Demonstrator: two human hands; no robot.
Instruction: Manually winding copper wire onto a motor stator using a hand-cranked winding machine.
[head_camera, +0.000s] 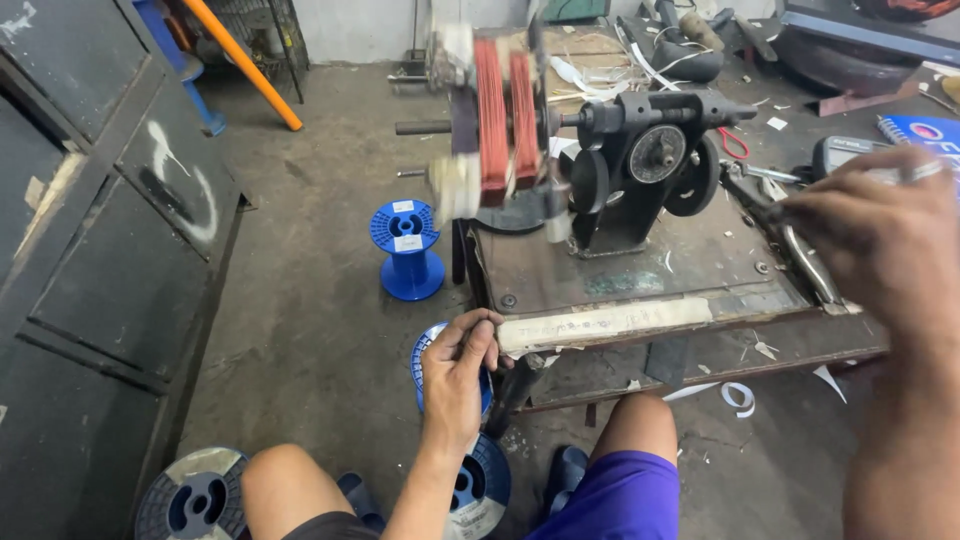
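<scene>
Workshop concrete floor, low worktop | coil winder on worktop, copper coil blurred | left hand grip pinched, on what unclear, beside blue spool | right hand grip closed on crank handle

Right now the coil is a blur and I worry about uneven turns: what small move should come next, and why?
Probably keep the left hand pinched low at the bench edge and turn on evenly with the right hand. The red coil on the winding machine is motion-blurred, and the wire itself is too fine to see.
</scene>
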